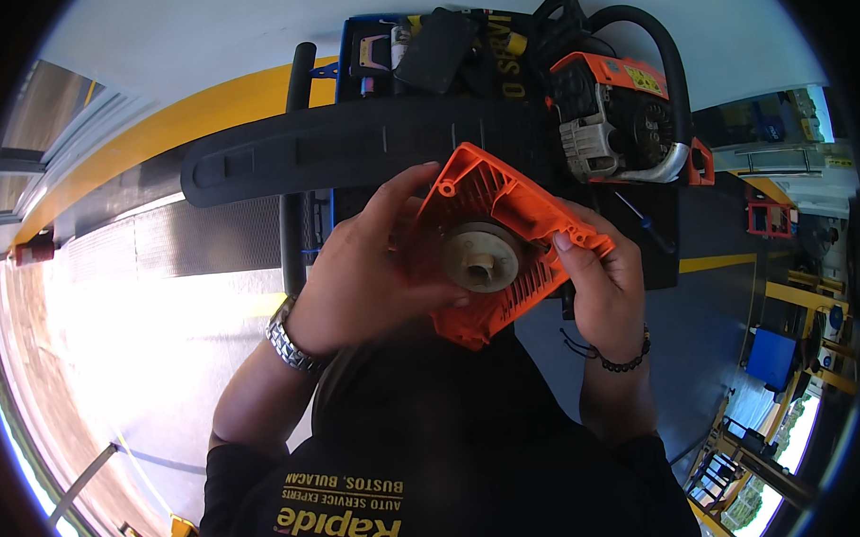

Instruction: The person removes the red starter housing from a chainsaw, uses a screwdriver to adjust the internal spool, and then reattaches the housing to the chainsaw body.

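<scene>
1. We are holding an orange starter cover (505, 252) up in front of our chest, inner side facing us, its grey pulley (482, 256) in the middle.
2. Our left hand (368, 271) is closing its grip on the cover's left edge, thumb resting just below the pulley.
3. Our right hand (606, 277) is closing its grip on the right edge.
4. Beyond it, the chainsaw body (614, 120) and its black bar sheath (350, 153) are lying on the desk (703, 221).
5. We judge we are inspecting the pulley; turning it next would call for 1 hand steadying the cover.
</scene>
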A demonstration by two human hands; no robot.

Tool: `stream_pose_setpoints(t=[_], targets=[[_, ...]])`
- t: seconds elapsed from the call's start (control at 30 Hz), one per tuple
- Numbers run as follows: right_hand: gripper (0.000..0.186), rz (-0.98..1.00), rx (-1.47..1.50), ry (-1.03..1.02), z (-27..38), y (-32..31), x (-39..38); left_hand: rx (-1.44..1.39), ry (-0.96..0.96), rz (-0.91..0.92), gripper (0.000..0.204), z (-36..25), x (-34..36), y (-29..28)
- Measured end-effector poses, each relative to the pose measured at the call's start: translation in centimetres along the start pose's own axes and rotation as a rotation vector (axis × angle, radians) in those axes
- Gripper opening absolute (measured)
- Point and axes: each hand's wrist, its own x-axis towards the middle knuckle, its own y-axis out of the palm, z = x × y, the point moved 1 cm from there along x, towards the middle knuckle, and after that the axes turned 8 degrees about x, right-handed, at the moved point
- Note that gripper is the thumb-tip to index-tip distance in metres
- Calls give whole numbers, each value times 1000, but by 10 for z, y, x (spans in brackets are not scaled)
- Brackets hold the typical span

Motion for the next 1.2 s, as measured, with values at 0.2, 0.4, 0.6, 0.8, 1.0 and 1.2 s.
stream_pose_setpoints(t=[0.2, 0.4, 0.6, 0.8, 1.0, 1.2], targets=[[41, 209, 58, -2, 2, 10, 35, -649, -58, 256, 86, 26, 11, -4], [34, 71, -13, -256, -15, 8, 43, -797, -218, -12, 85, 49, -47, -42], [20, 344, -403, -189, -89, 34, 26, -616, -276, -482, 94, 60, -125, -91], [21, 441, -810, -368, -130, 77, 44, -667, -320, -559, 79, 33, -131, -93], [13, 423, -832, -393, -133, 80, 45, -847, -254, -484, 65, 21, -100, -58], [20, 17, -149, -301, -57, 37, 39, -893, -178, -426, 69, 5, -79, -30]])
